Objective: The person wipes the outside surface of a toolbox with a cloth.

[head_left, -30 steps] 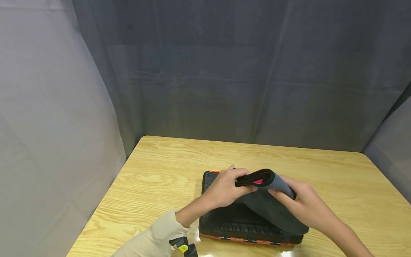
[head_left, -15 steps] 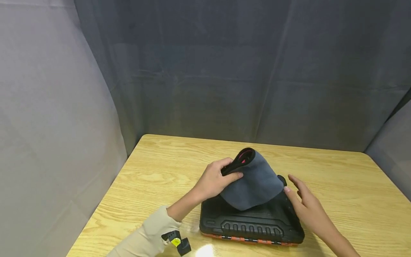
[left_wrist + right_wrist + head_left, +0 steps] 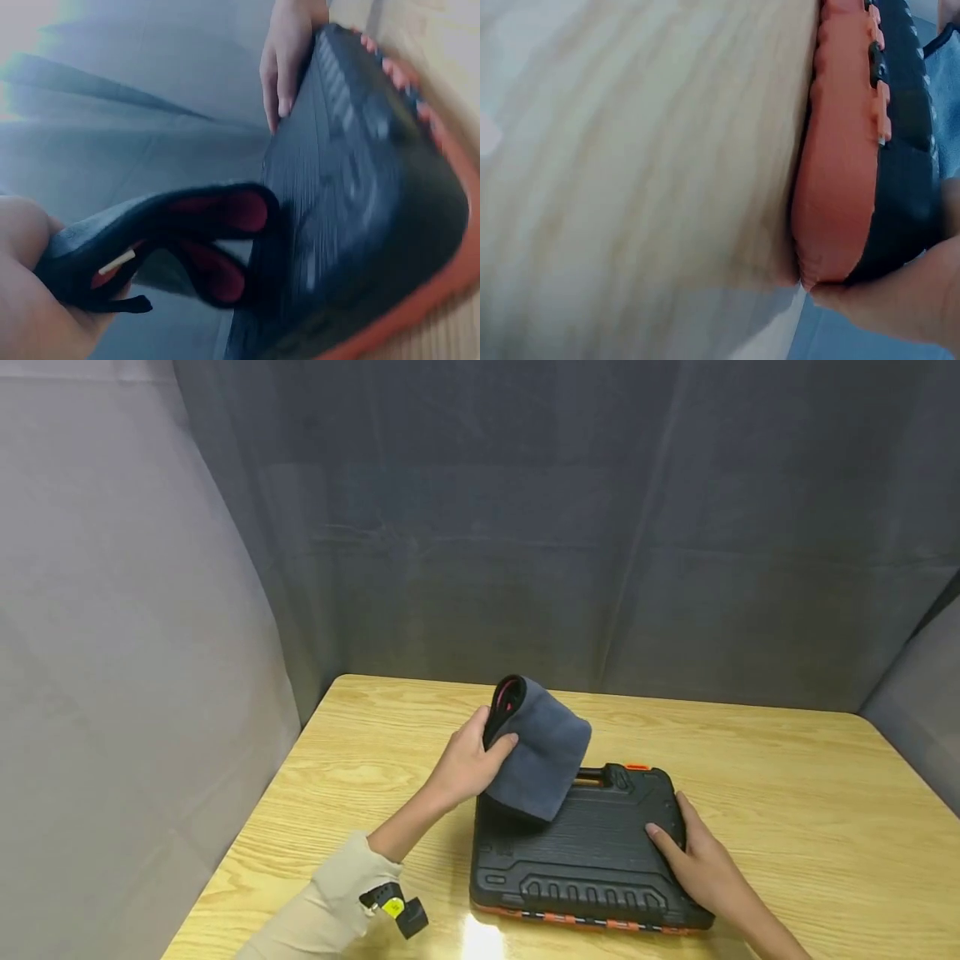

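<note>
My left hand [image 3: 467, 762] pinches a folded cloth [image 3: 542, 752] by one edge, thumb on the near side. The cloth is blue-grey with black edging and a pink inner face, which shows as two open loops in the left wrist view. It hangs above the far left corner of a black plastic tool case [image 3: 585, 843] with an orange lower half. The case lies flat and shut on the table, its handle on the far side. My right hand [image 3: 705, 864] grips the right side of the case, thumb on the lid and fingers along the side wall.
The case stands on a wood-grain table [image 3: 375, 735] near its front. Dark grey curtain [image 3: 480, 527] hangs behind the table, with lighter cloth [image 3: 135, 652] at the left. A small black and yellow device [image 3: 393, 907] is strapped at the left sleeve.
My left hand has carried the folded cloth up and leftward off the case lid. My right hand has let go of the cloth and taken hold of the case's right side.
</note>
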`<state>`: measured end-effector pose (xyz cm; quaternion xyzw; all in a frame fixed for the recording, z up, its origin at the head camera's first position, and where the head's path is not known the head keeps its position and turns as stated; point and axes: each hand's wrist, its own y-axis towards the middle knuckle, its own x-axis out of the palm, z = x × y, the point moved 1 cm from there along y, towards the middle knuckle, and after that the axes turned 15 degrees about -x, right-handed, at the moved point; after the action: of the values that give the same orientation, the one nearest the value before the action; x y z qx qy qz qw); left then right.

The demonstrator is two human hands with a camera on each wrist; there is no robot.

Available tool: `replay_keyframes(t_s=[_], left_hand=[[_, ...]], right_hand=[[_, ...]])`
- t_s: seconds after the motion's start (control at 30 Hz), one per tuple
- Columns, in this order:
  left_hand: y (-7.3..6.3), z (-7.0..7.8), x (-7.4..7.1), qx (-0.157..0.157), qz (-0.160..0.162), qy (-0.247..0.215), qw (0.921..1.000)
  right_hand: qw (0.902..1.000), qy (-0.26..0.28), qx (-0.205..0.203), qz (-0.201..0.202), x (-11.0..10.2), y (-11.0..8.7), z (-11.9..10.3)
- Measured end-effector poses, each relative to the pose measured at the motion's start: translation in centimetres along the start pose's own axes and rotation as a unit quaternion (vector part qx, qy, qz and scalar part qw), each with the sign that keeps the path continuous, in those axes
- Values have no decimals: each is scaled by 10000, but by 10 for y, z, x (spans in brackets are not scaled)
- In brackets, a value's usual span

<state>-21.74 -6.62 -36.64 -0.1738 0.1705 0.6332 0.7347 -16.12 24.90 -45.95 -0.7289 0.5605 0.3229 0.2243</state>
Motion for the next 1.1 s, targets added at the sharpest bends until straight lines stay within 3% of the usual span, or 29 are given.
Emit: replay_keyframes(t_s=[0.2,0.47,0.73,0.87,0.97,1.1], left_hand=[[13,-15,-22,-176,297,121,9993],[34,-34,-51,291,1381,195,9898],[39,-54,-53,751,2041,299,9756],[40,-60,-55,1050,2406,275,9645],[41,-65,-54,1128,2489,261,9616],[38,-73,-45,869,2069,305,9740]], right_hand=[[9997,179,-21,153,5,-2,-1],[9997,159,94,131,8,-2,-2],[9998,152,-3,133,9,-5,-5],[9998,124,-90,151,10,-4,-8],[9998,94,-74,165,10,-5,-8],[9999,68,-5,125,10,-6,-8]])
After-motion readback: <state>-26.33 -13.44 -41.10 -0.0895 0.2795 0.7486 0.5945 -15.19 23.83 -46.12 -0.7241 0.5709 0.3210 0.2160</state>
